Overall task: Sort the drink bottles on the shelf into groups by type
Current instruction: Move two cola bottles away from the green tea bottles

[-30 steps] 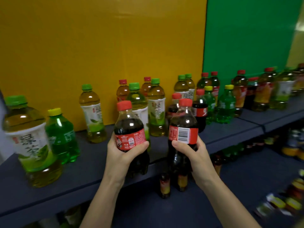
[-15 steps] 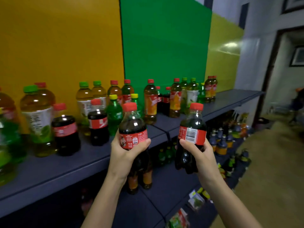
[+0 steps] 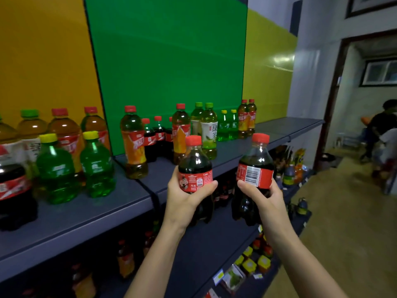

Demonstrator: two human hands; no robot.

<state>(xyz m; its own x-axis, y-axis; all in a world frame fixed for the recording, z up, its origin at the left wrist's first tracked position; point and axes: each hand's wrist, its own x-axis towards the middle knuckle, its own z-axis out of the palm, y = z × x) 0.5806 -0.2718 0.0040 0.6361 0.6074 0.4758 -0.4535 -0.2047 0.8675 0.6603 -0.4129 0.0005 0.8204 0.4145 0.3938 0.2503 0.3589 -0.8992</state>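
Note:
My left hand (image 3: 185, 198) grips a red-capped cola bottle (image 3: 194, 168) round its lower half. My right hand (image 3: 265, 197) grips a second cola bottle (image 3: 255, 166), barcode facing me. Both bottles are upright, held in front of the dark blue shelf (image 3: 101, 211), just off its front edge. On the shelf stand mixed bottles: two green soda bottles with yellow caps (image 3: 97, 166), an orange-labelled iced tea (image 3: 133, 145), small colas (image 3: 150, 140) behind it, green tea bottles (image 3: 208, 130), and another cola (image 3: 12, 190) at the far left.
More green sodas (image 3: 227, 125) and iced teas (image 3: 247, 118) stand further right; beyond them the shelf top (image 3: 287, 125) is bare. Lower shelves (image 3: 249, 263) hold several small goods. A person (image 3: 380, 130) is in the room at right, past a doorway.
The view has swung right along the shelf, bringing the green panel and doorway into sight. Both hands still hold their cola bottles, carried rightward with the turn.

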